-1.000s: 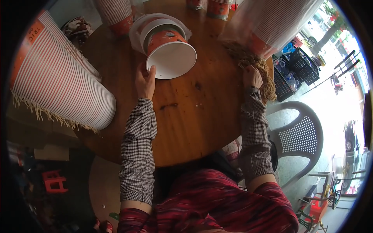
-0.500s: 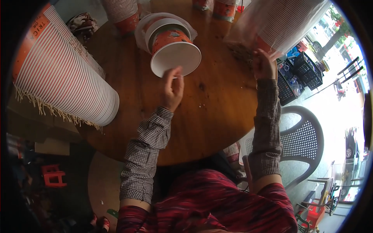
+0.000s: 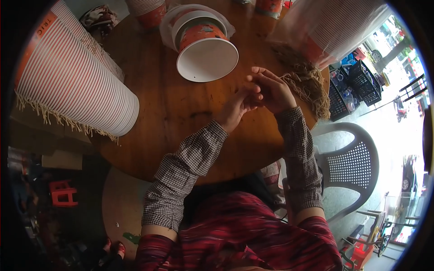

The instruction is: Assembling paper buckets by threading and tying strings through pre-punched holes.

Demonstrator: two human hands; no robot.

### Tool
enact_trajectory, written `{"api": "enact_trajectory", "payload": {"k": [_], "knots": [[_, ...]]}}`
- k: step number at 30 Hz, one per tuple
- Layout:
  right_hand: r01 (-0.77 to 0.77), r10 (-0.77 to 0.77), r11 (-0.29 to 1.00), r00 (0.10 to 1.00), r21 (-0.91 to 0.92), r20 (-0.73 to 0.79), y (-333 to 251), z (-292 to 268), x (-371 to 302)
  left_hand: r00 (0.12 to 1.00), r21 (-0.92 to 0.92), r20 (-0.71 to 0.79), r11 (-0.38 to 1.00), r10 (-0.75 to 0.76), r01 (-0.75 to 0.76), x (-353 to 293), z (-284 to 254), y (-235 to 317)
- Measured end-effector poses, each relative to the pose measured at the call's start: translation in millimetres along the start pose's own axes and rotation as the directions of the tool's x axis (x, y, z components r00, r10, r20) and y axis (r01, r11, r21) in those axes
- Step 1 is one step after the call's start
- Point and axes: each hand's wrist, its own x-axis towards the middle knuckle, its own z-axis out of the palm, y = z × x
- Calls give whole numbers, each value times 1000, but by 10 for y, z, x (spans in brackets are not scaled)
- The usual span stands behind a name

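My hands meet over the round wooden table, fingertips close together. My left hand point(image 3: 237, 108) is closed, thumb and fingers pinched. My right hand point(image 3: 276, 94) bends its fingers in toward the left one, thumb partly hidden. Anything thin between them is too small to make out. Just beyond them lies a paper bucket point(image 3: 208, 61) on its side, white inside with an orange printed wall, its mouth facing me. A plastic bag point(image 3: 163, 31) surrounds its far end. Beside my right hand, a tangle of tan cords point(image 3: 309, 86) rests at the table's right edge.
Long nested stacks of paper buckets point(image 3: 86, 81) lean at the left, tan cord ends hanging below. A bagged stack point(image 3: 334, 31) stands at the far right. A grey plastic chair point(image 3: 350, 165), black crates point(image 3: 361, 83) and a red stool point(image 3: 63, 193) surround the table point(image 3: 167, 149).
My right hand has come away from the cords and bag toward the middle. My left hand has left the bucket's rim and moved right to meet it.
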Motion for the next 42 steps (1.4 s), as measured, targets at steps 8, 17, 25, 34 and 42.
{"api": "enact_trajectory", "payload": {"k": [8, 17, 25, 34, 42], "knots": [[67, -87, 923, 996, -378, -37, 160, 23, -107, 992, 392, -126, 919, 0, 49, -124, -92, 58], [111, -153, 860, 987, -498, -43, 397, 99, -118, 980, 490, -186, 871, 70, 31, -172, 60, 150], [109, -170, 809, 984, -577, -54, 466, 25, -100, 955, 519, -278, 852, 102, 60, -150, 63, 102], [-135, -99, 906, 853, -401, -512, -468, -1349, 213, 902, 587, -283, 803, 325, -106, -249, -192, 299], [-397, -512, -33, 795, -917, -326, -766, -1477, 309, 888, 375, -284, 894, 361, -244, -659, -718, 966]]}}
